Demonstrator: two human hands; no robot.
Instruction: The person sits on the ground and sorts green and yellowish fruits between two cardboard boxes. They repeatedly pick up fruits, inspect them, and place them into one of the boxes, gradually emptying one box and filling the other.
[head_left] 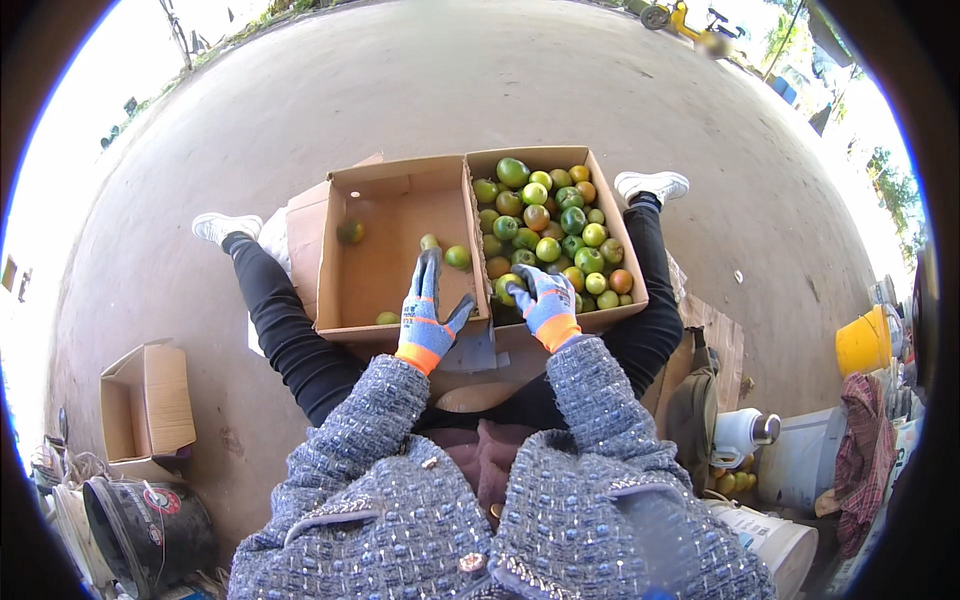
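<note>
- left hand [430,312] spread open, nothing in it, over the left box [385,280]
- right hand [546,300] curled round a green fruit [506,289] in the way fuller right box [624,243]

The right hand [548,300] partly covers a green tomato [507,287], leaving its grip unclear. In the left carton [385,275], one tomato [350,232] is blurred. Tomatoes beneath the top layer in the right carton [558,157] are hidden. The lower edge cuts off the tweed jacket [370,530]; one end of the yellow scooter [681,20] is blurred.
</note>
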